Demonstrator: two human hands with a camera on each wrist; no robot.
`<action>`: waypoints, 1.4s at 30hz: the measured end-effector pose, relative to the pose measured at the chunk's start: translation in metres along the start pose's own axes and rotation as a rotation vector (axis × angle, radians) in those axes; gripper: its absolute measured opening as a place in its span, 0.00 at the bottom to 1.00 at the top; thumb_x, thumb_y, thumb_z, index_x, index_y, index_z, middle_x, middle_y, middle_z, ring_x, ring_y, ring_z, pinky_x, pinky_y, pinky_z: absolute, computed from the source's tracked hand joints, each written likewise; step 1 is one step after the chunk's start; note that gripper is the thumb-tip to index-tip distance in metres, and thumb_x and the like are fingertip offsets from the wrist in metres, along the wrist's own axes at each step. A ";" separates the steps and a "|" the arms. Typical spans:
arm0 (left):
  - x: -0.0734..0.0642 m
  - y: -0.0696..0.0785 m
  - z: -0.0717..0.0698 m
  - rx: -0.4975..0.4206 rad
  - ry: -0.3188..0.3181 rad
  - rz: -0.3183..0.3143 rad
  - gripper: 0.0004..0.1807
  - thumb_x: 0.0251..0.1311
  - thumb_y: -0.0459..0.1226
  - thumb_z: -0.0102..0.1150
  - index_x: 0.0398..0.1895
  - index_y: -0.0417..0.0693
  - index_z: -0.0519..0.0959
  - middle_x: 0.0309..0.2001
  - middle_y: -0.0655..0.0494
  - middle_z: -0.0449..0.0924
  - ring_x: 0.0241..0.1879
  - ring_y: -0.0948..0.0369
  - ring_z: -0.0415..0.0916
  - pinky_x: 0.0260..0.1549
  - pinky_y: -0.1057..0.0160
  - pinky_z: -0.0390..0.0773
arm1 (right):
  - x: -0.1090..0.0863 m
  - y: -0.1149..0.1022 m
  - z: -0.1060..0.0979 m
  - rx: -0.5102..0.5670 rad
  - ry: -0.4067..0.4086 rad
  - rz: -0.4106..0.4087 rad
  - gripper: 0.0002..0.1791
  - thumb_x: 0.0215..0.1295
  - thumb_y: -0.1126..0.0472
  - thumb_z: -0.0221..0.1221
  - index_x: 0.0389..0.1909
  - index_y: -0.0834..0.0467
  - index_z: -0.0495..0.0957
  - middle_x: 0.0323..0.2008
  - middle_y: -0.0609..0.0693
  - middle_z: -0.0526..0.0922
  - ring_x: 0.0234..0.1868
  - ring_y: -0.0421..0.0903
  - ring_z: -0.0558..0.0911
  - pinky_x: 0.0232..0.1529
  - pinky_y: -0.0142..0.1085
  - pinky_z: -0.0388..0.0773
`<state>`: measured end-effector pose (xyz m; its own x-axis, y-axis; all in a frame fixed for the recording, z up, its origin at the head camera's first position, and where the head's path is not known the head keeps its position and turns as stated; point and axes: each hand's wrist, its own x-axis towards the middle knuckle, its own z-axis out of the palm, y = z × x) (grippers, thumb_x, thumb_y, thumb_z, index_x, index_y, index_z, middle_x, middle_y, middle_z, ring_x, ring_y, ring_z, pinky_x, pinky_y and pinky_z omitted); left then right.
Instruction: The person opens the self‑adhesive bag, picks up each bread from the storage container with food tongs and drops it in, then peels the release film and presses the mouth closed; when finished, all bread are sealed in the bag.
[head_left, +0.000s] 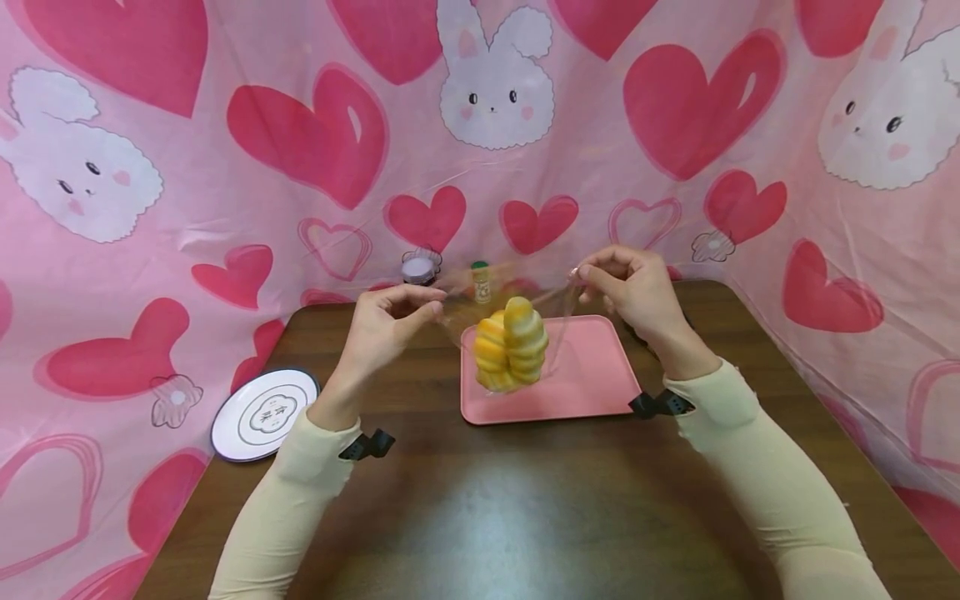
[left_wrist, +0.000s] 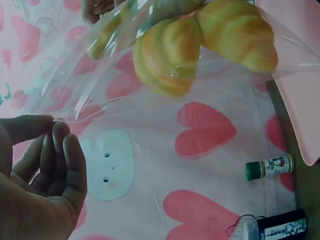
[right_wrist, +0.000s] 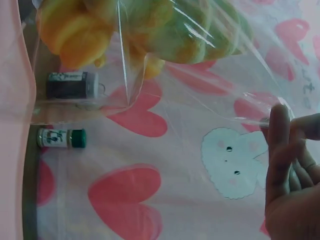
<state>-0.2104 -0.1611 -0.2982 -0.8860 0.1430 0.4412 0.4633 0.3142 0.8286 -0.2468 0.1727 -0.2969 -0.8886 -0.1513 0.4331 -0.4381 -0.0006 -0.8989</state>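
Between both hands hangs a clear plastic bag (left_wrist: 75, 95) with several yellow croissant-shaped breads (head_left: 513, 346) inside. My left hand (head_left: 382, 325) pinches one upper corner of the bag between thumb and fingertips. At the opposite corner, my right hand (head_left: 630, 287) pinches the plastic the same way. The film is stretched across the gap, and the breads sag in its middle. In the head view they overlap the left part of a pink tray (head_left: 585, 367) on the table.
A white plate (head_left: 234, 433) with a dark rim lies at the table's left edge. Along the back stand a small green-capped bottle (head_left: 482, 283) and a dark container with a pale lid (head_left: 418, 268). A pink heart-patterned cloth (head_left: 600, 175) hangs behind the wooden table (head_left: 480, 508).
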 end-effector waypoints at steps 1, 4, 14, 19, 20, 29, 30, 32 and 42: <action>0.000 0.001 -0.001 0.003 -0.003 0.000 0.10 0.58 0.36 0.70 0.42 0.43 0.88 0.33 0.61 0.87 0.28 0.63 0.79 0.25 0.72 0.74 | 0.000 0.002 0.000 0.032 -0.013 0.001 0.04 0.64 0.66 0.65 0.34 0.65 0.83 0.30 0.46 0.90 0.23 0.41 0.85 0.18 0.27 0.74; 0.002 0.002 0.000 0.010 -0.008 0.010 0.08 0.60 0.37 0.68 0.40 0.43 0.88 0.30 0.65 0.85 0.28 0.62 0.78 0.26 0.71 0.76 | 0.000 0.006 0.000 0.101 -0.049 -0.010 0.03 0.65 0.68 0.64 0.34 0.64 0.83 0.30 0.48 0.90 0.26 0.41 0.88 0.25 0.30 0.82; 0.006 0.007 0.003 -0.021 0.029 -0.001 0.12 0.61 0.39 0.68 0.41 0.40 0.87 0.34 0.68 0.87 0.31 0.59 0.80 0.32 0.66 0.83 | 0.000 0.015 0.002 0.173 -0.135 -0.018 0.04 0.63 0.73 0.63 0.36 0.64 0.81 0.32 0.49 0.90 0.33 0.45 0.90 0.39 0.36 0.86; 0.007 0.007 0.001 -0.026 0.057 0.003 0.11 0.61 0.39 0.68 0.40 0.40 0.87 0.33 0.68 0.85 0.32 0.65 0.80 0.32 0.64 0.85 | 0.001 0.014 0.001 0.044 -0.132 0.031 0.06 0.61 0.69 0.67 0.37 0.64 0.81 0.30 0.47 0.89 0.32 0.45 0.89 0.37 0.36 0.86; 0.008 0.007 0.001 -0.032 0.061 0.008 0.11 0.61 0.39 0.68 0.40 0.40 0.87 0.33 0.68 0.85 0.32 0.65 0.80 0.32 0.64 0.85 | 0.001 0.013 0.000 -0.002 -0.125 0.043 0.06 0.62 0.66 0.67 0.37 0.63 0.81 0.29 0.46 0.89 0.31 0.44 0.88 0.35 0.35 0.86; 0.010 0.005 -0.008 -0.066 0.073 0.070 0.10 0.61 0.34 0.67 0.43 0.38 0.87 0.30 0.68 0.86 0.28 0.67 0.79 0.30 0.70 0.83 | 0.003 0.011 -0.008 -0.135 -0.147 0.047 0.08 0.65 0.62 0.65 0.40 0.62 0.79 0.29 0.42 0.89 0.22 0.42 0.81 0.20 0.29 0.76; 0.010 0.005 -0.009 -0.066 0.068 0.072 0.10 0.61 0.34 0.67 0.43 0.38 0.87 0.30 0.68 0.86 0.27 0.67 0.79 0.30 0.70 0.82 | 0.003 0.011 -0.009 -0.109 -0.164 0.041 0.08 0.65 0.63 0.65 0.41 0.63 0.79 0.30 0.43 0.89 0.23 0.42 0.81 0.22 0.28 0.78; 0.010 0.006 -0.010 -0.074 0.056 0.072 0.10 0.61 0.34 0.67 0.44 0.38 0.87 0.29 0.68 0.86 0.27 0.67 0.79 0.30 0.70 0.82 | 0.003 0.011 -0.010 -0.062 -0.197 0.034 0.10 0.66 0.65 0.64 0.44 0.65 0.79 0.33 0.44 0.90 0.24 0.43 0.83 0.26 0.29 0.82; 0.010 0.005 -0.016 -0.109 0.019 0.071 0.10 0.62 0.32 0.65 0.43 0.34 0.86 0.30 0.63 0.86 0.29 0.66 0.81 0.32 0.65 0.85 | 0.003 0.007 -0.013 -0.031 -0.257 0.094 0.09 0.65 0.63 0.65 0.45 0.59 0.84 0.35 0.47 0.91 0.27 0.43 0.84 0.30 0.31 0.83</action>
<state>-0.2165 -0.1734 -0.2841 -0.8510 0.1434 0.5052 0.5248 0.1998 0.8274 -0.2548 0.1853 -0.3010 -0.8633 -0.3955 0.3135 -0.3628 0.0546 -0.9303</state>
